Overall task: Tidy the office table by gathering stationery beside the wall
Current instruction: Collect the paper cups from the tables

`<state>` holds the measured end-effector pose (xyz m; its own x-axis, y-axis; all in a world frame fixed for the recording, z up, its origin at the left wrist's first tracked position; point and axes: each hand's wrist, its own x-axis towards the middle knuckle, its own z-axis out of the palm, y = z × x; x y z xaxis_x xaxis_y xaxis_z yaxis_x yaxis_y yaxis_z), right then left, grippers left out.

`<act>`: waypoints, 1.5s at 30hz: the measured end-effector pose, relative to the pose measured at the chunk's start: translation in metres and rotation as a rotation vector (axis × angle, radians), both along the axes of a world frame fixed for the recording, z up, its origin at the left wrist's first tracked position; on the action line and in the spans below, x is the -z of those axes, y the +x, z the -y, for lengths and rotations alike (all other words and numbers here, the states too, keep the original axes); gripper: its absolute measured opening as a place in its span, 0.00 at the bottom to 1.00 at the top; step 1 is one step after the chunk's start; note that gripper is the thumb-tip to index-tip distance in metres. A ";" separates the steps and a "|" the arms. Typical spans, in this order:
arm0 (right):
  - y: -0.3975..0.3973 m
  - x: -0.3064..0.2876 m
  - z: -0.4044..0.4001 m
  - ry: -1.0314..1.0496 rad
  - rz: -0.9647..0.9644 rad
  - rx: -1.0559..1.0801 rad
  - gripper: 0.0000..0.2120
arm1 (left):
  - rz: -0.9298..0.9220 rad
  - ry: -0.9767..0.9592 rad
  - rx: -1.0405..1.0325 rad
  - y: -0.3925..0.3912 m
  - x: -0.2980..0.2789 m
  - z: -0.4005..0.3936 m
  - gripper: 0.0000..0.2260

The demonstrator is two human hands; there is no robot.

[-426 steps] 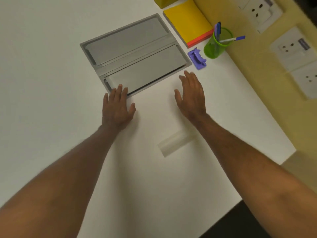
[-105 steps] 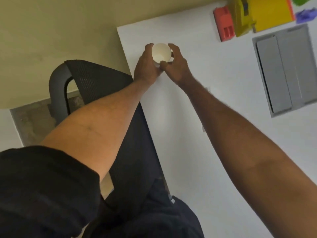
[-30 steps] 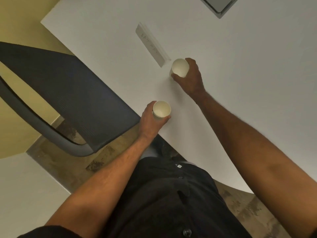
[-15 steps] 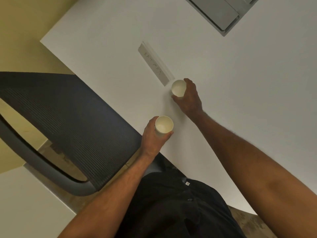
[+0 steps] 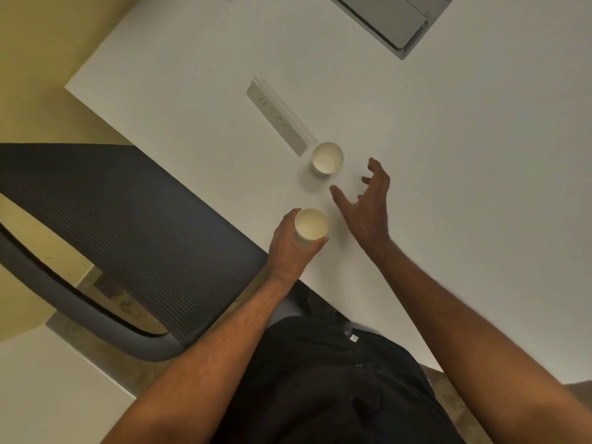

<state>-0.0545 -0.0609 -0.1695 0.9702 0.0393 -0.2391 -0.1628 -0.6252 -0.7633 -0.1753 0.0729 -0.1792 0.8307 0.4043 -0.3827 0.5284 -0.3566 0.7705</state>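
Gripping one paper cup [image 5: 310,225] at the near edge of the desk [image 5: 448,161], the left hand [image 5: 290,248] is wrapping its fingers and thumb round the cup's side wall, so that grip is closed on the cup. The right hand [image 5: 368,203] is hovering just beside it with fingers spread and relaxed, holding nothing; that grip is open.

A second paper cup [image 5: 327,158] is standing upright on the desk, apart from the right hand, just beyond its fingertips and touching or nearly touching the end of a name plate [image 5: 277,118] lying flat on the desk. Both cups are showing empty interiors.

As to progress, the judgement is that the gathering is partly done at best. A grey panel [image 5: 389,22] is showing at the far edge of the view, and only a sliver of a red item is visible at the top; whether stationery is already collected by the wall cannot be told from this view. The two cups and the name plate are sitting at the near side of the desk, well apart from the far side, so these appear to be outstanding. An office chair [image 5: 128,225] is standing to the left of the person, off the desk.
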 end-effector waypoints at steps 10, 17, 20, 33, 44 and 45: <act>-0.096 -0.027 0.040 0.113 -0.239 -0.157 0.44 | 0.023 -0.014 0.153 -0.021 -0.024 0.038 0.35; -0.139 -0.042 0.109 0.108 -0.246 -0.106 0.40 | 0.166 0.109 0.325 -0.046 -0.049 0.107 0.17; -0.163 -0.047 0.152 0.114 -0.216 -0.077 0.38 | 0.247 0.135 0.386 -0.071 -0.057 0.144 0.21; -0.324 -0.079 0.371 0.193 -0.077 0.381 0.35 | 0.287 0.056 0.784 -0.177 -0.071 0.335 0.28; -0.448 -0.100 0.545 0.188 0.004 0.903 0.33 | 0.266 -0.073 1.227 -0.220 -0.096 0.513 0.22; -0.456 -0.099 0.561 0.180 0.002 0.942 0.33 | 0.261 -0.074 1.257 -0.219 -0.095 0.530 0.23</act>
<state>-0.5105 -0.6222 -0.0705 0.6225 -0.7211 -0.3041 -0.5372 -0.1112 -0.8361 -0.3946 -0.4568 -0.0845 0.6769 -0.7228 -0.1395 -0.3071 -0.4495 0.8388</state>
